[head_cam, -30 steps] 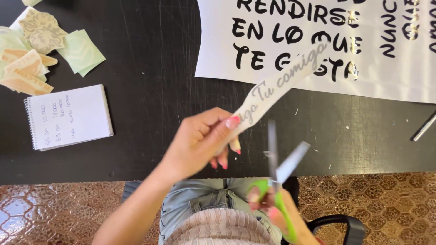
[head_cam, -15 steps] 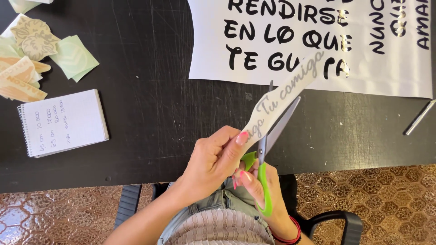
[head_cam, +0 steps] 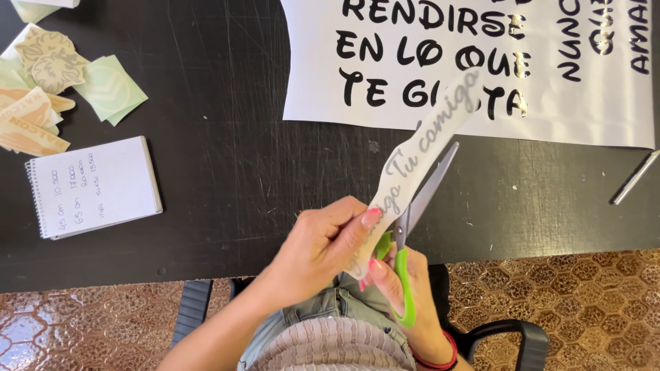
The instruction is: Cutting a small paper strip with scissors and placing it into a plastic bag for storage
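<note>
Scissors (head_cam: 412,227) bite beside your lettered strip (head_cam: 419,154), held above the bench (head_cam: 227,172): left hand (head_cam: 320,247) pinches its floppy lower end, right hand (head_cam: 402,295) grips green handles. Pinch close to the cut.

Bare forearms, pink-painted fingers (head_cam: 370,217), red bracelet (head_cam: 447,354), ribbed beige top (head_cam: 337,347), denim waistband (head_cam: 330,308)
</note>
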